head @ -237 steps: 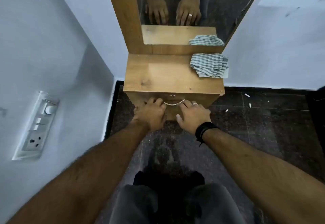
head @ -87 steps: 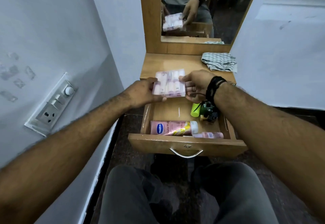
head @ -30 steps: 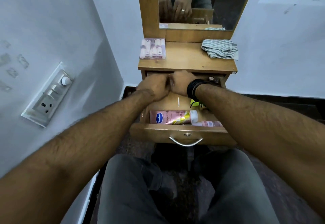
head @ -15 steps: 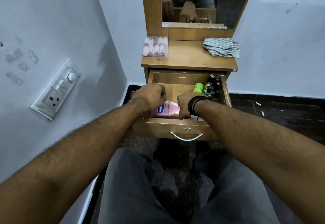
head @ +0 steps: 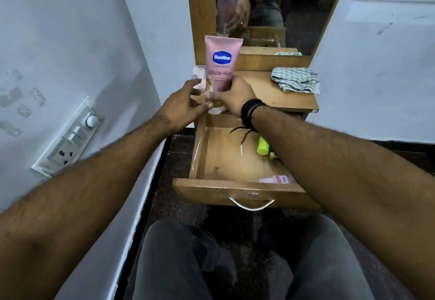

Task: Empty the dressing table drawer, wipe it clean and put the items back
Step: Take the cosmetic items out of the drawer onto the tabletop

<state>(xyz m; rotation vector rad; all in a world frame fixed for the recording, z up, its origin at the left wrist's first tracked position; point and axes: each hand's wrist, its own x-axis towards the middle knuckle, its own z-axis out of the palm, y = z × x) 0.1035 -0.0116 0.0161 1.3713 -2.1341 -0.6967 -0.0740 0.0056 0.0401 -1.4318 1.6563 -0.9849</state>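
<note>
My right hand (head: 233, 98) grips a pink lotion tube (head: 221, 63) near its cap end and holds it upright above the left of the dressing table top (head: 282, 97). My left hand (head: 182, 104) is beside it with fingers spread, its fingertips near the tube's cap. The wooden drawer (head: 226, 158) is pulled out below. Inside lie a lime green tube (head: 263, 145) and a small pink bottle (head: 277, 179) by the front wall; my right forearm hides the drawer's right side. A pink packet (head: 199, 77) lies on the table top behind the tube.
A striped cloth (head: 294, 79) lies crumpled on the right of the table top. The mirror (head: 277, 10) rises behind it. White walls close in on both sides, with a switch and socket plate (head: 70, 138) on the left wall. My knees sit below the drawer handle (head: 251, 204).
The pink lotion tube has come out of the drawer; my right hand lifted it up over the table top. My left hand rose with it and opened beside it.
</note>
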